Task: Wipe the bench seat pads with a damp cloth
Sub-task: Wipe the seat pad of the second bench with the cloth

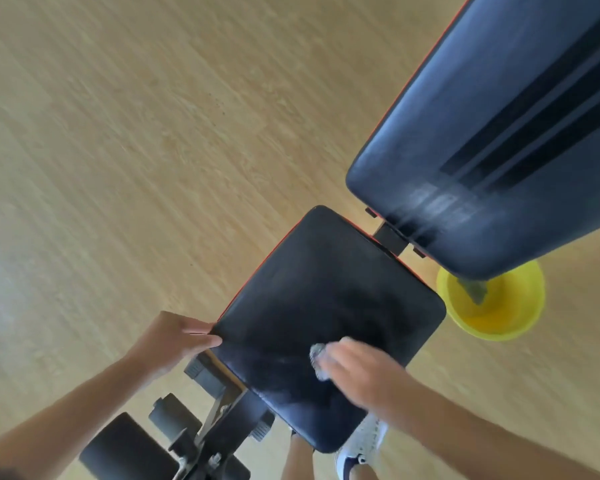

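Note:
The black seat pad [323,299] of a weight bench fills the lower middle, with pale streaks on its surface. My right hand [364,370] presses a small grey cloth [317,358] onto the pad's near part; the hand is blurred. My left hand [175,339] grips the pad's left corner, fingers on the edge. The long dark back pad [482,133], with black stripes and a red edge, rises toward the upper right.
A yellow bucket [520,320] stands on the wood floor [118,150] to the right, partly under the back pad. The bench's frame and black foam rollers [125,448] lie at the lower left. My white shoe [364,445] shows below the seat pad.

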The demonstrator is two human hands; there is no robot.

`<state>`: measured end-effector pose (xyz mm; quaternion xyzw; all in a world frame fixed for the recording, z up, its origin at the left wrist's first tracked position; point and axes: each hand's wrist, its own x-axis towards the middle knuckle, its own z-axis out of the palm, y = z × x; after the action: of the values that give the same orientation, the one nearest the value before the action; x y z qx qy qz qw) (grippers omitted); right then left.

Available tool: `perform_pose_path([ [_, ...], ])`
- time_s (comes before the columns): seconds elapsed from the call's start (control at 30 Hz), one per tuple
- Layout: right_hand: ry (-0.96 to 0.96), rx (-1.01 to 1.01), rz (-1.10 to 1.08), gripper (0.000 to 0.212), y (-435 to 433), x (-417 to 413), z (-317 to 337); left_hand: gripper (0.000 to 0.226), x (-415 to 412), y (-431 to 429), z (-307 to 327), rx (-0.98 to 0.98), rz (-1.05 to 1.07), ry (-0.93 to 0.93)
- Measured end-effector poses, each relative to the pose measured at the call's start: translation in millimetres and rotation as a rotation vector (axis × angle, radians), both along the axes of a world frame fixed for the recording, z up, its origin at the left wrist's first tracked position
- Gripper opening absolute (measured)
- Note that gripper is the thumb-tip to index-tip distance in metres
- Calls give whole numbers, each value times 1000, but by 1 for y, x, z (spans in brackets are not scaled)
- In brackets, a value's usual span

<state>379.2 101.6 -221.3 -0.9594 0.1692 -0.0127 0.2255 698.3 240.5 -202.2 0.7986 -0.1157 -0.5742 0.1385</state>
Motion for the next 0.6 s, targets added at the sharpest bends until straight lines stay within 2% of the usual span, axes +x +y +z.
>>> perform_pose_path([
  [0.07, -6, -130, -390, 19, -67, -17, 3, 5, -2, -2, -2, 0, -90, -73],
  [0.13, -25, -57, -847, 24, -71, -9, 1, 9, -6, -5, -2, -2, -117, -127],
  [0.17, -19, -7, -931, 24, -47, -2, 1, 11, -8, -6, -2, -7, -117, -134],
  [0.23, -8, 158, -819, 23, 28, 4, 5, 15, -11, -10, 3, -6, -108, -136],
  [0.3, 17, 312, -442, 24, 86, -12, 14, 12, -9, -12, 2, 16, -102, -134],
  [0.37, 39, 235, -141, 30, 77, -38, 17, 15, -6, -15, 2, 42, -74, -116],
  [0.4, 40, 184, -100, 40, 54, -49, 14, 18, -5, -16, 2, 49, -64, -115],
  [0.47, -15, 7, -159, 41, -8, -64, 5, 18, -6, -17, 0, 59, -64, -131],
  [0.53, -26, -117, -461, 27, -60, -68, 4, 13, -7, -17, 2, 59, -38, -127],
  [0.6, -8, -91, -835, 22, -53, -60, 4, 14, -9, -18, 2, 53, 0, -119],
])
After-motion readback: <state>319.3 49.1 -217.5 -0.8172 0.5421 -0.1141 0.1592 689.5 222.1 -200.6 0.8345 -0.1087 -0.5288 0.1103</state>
